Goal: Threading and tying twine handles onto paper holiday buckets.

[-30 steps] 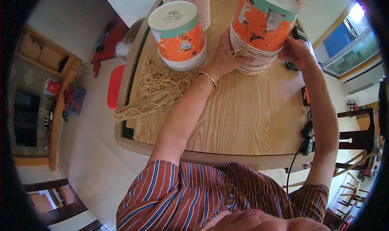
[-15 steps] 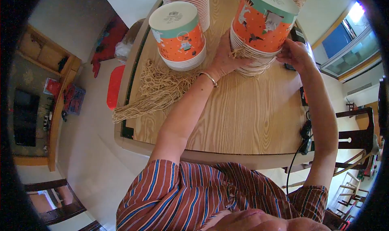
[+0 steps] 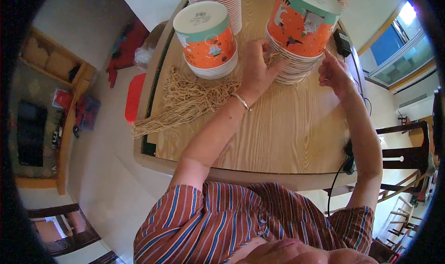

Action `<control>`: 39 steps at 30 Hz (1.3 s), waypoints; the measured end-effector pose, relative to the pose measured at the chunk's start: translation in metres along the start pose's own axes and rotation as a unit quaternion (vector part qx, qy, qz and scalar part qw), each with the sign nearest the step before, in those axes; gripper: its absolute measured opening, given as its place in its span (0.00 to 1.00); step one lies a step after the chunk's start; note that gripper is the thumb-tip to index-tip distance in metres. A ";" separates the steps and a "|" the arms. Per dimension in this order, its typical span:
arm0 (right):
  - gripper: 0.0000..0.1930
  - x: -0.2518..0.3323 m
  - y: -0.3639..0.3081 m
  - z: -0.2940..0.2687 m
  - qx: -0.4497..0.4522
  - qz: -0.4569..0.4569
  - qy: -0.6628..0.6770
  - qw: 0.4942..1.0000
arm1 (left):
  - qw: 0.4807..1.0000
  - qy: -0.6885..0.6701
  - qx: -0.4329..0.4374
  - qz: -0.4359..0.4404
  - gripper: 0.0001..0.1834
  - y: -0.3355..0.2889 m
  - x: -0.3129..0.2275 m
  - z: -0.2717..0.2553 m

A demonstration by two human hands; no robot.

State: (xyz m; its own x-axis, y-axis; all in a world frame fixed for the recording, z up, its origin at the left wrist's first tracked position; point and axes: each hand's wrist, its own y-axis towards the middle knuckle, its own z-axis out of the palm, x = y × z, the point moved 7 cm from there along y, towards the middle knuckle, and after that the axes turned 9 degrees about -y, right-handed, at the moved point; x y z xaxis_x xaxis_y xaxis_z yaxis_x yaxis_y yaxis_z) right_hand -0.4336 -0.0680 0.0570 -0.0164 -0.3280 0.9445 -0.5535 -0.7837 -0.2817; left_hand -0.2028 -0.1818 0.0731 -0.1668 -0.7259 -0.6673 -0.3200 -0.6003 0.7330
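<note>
Left hand (image 3: 257,76), upper middle of the frame, has eased back from the stack of paper tubs (image 3: 303,25) compared with half a second ago; its thumb and fingers are now spread apart, the thumb reaching across the lower rims. Right hand (image 3: 336,76) has also slipped lower and a little outward on the far side, its fingers curled; whether it pinches a strand I cannot tell. With both hands looser, the stack seems to be standing by its own weight rather than being clasped. It sits upper right of centre on the bench (image 3: 259,139), upside down, an orange and green tub outermost and the others nested inside, so only their pale rims show. Tan strands (image 3: 274,56) stick out against those rims beside the left hand. A shorter upturned stack (image 3: 206,48) stands to the left, similarly nested, with a taller stack (image 3: 222,6) behind it at the top edge; nothing else can be seen inside any of them. Loose tan string (image 3: 194,97) lies heaped at left of centre.
</note>
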 end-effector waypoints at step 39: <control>0.06 0.003 -0.051 0.083 -0.102 -0.361 -0.506 0.777 | 0.996 -0.031 -0.006 -0.078 0.15 0.002 0.018 -0.021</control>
State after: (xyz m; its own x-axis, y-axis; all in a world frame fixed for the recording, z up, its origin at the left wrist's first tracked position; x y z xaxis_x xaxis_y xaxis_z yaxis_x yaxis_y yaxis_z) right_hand -0.3360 -0.0729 0.0604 0.9650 -0.1701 0.1997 -0.2376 -0.8897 0.3899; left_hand -0.1868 -0.2031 0.0652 -0.1743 -0.6015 -0.7797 -0.3358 -0.7080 0.6212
